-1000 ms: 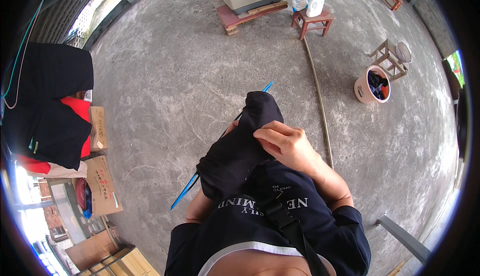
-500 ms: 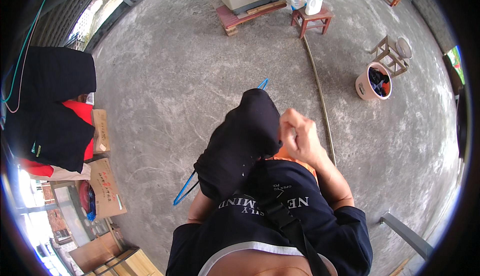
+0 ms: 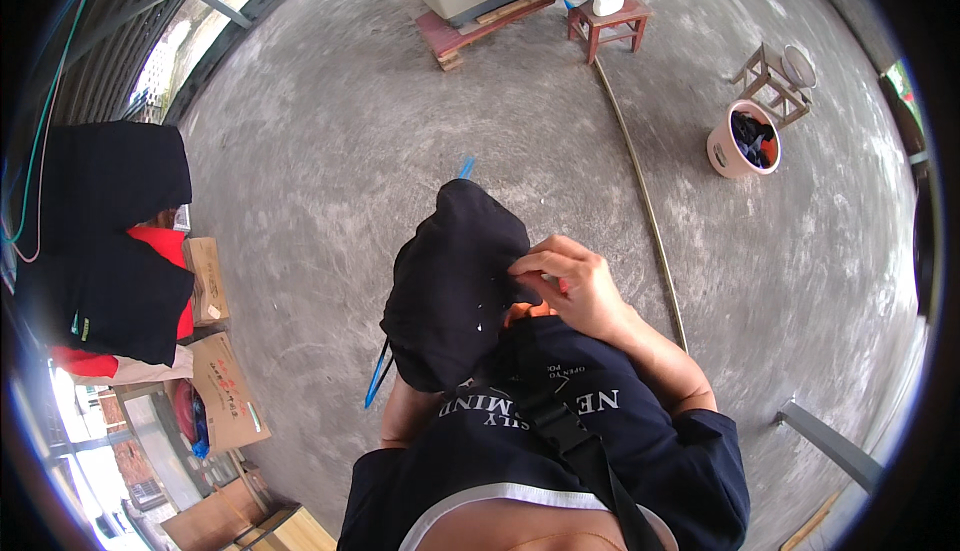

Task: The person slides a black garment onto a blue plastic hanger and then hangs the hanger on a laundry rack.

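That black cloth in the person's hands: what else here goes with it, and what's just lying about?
In hand:
black garment
right hand, pinching its edge
left hand, hidden under the cloth
blue hanger, partly covered

Lying about:
bucket of clothes
hose
wooden stool
cardboard boxes

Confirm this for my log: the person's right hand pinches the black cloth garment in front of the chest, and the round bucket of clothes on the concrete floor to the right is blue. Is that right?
Not quite. In the head view the right hand does pinch the black cloth garment in front of the chest, but the round bucket of clothes on the concrete floor to the right is pale pinkish-beige, not blue.
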Motion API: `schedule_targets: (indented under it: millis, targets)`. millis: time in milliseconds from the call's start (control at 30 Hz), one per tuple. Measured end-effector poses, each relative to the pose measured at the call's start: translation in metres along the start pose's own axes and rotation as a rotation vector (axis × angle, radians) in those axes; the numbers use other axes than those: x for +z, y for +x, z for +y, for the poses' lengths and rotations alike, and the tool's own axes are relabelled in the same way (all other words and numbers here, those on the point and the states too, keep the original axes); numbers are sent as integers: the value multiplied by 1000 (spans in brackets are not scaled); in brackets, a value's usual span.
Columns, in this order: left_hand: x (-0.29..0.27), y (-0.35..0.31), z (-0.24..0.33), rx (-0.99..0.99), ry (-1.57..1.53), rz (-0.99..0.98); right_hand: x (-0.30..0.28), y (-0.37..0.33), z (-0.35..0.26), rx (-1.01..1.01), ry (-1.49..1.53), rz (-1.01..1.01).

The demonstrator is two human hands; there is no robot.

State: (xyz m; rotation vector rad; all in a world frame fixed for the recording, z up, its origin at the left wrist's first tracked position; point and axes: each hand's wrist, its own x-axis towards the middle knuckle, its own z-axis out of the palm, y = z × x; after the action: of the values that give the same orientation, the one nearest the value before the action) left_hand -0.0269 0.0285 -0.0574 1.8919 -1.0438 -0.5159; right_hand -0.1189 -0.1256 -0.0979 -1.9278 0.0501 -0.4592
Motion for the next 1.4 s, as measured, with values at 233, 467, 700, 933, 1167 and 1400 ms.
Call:
schedule_targets:
  millis: [233,467,700,933,1167,1400]
  targets:
    - [-1,-4,7,56,192,-15,12,0,-2,-156,-99,42]
    - [8,-6,11,73,177,102,13,-2,-1,-268,-251,22]
    - [-10,10,37,142,362,83,9,0,-4,-123,-105,16]
    - [-3,-4,21,44,201,96,14,1,3,-250,-143,28]
    - [-3,-1,29,42,242,94,14,4,3,-314,-272,-17]
    - [-16,4,33,82,259,84,11,7,0,-150,-69,42]
